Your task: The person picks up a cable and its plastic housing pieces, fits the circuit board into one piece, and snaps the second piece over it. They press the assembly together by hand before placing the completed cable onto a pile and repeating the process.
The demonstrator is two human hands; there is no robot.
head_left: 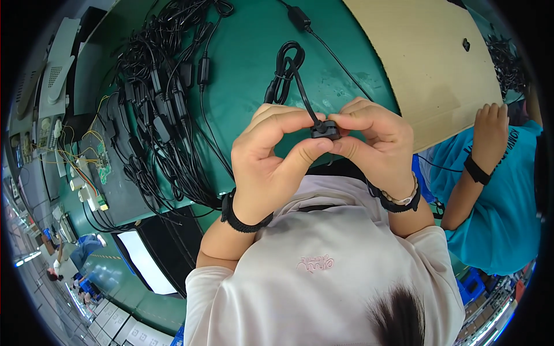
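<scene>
Both my hands meet over the green table, pinching a small black block at the end of a black cable. My left hand has thumb and forefinger closed on the block's left side. On its right side, the thumb and forefinger of my right hand are closed too. The block's exact kind is unclear. From it the cable runs up to a tied coil lying on the table just beyond my fingers.
A large tangle of black cables with oblong modules covers the left of the green table. Another cable with a black module lies beyond. Cardboard spreads at right, beside a co-worker in a teal shirt. Wired parts lie far left.
</scene>
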